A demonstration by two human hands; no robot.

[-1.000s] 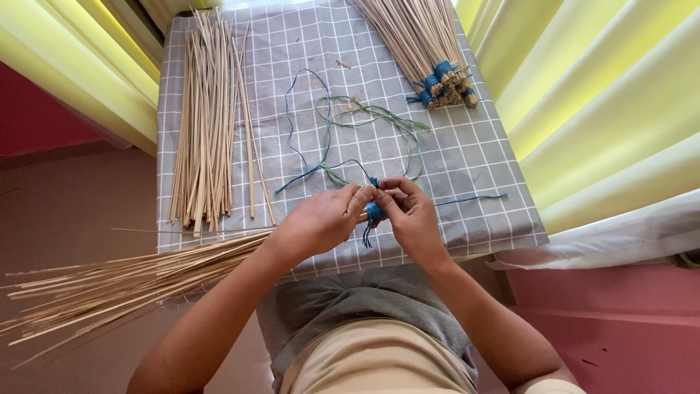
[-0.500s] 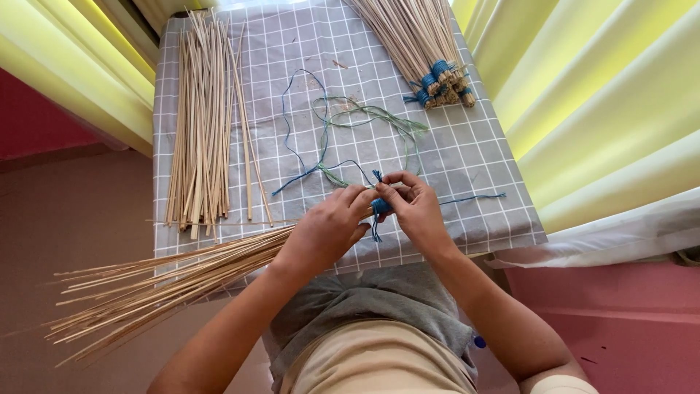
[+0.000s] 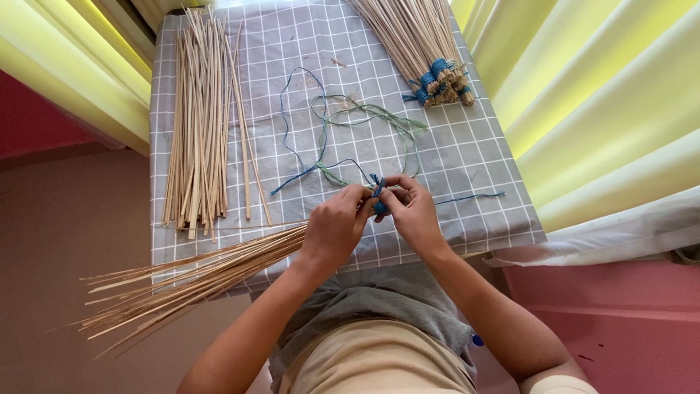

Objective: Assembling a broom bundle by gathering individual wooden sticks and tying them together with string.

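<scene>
My left hand (image 3: 337,225) grips the tied end of a bundle of thin straw sticks (image 3: 186,281) that fans out to the lower left, past the table edge. My right hand (image 3: 410,209) meets it at the same spot and pinches a blue string (image 3: 378,191) wound around the bundle's end. Both hands touch over the near edge of the grey checked tablecloth (image 3: 474,160). Loose blue and green strings (image 3: 343,120) trail across the cloth beyond my fingers.
A pile of loose flat straw strips (image 3: 200,131) lies on the left of the cloth. Several finished bundles bound with blue string (image 3: 430,55) lie at the top right. Yellow curtains (image 3: 605,95) hang on both sides. My lap is below the table.
The bundle's fanned end has swung slightly right and down. Both hands stay joined at the tied end, working the blue string with small finger movements.
</scene>
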